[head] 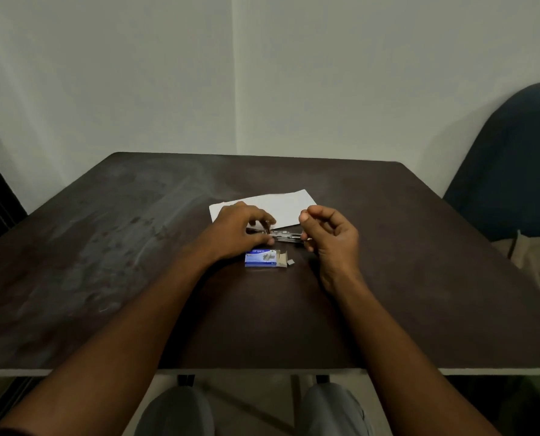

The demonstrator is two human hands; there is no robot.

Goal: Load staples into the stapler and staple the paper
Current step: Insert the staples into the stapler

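Note:
A small stapler (286, 236) with its metal staple channel showing lies on the dark table (105, 247) between my hands. My left hand (235, 229) grips its left end from above. My right hand (331, 239) is curled at its right end, lower fingers touching the channel, thumb and forefinger pinched together above it; whether they hold staples is too small to tell. A blue staple box (264, 258) lies open just in front of the stapler, with a small strip of staples (291, 262) beside its flap. A white paper (281, 205) lies flat behind my hands.
A dark blue chair back (511, 165) stands at the table's right side. The table's near edge (262, 371) runs above my knees. A white wall rises behind the table's far edge.

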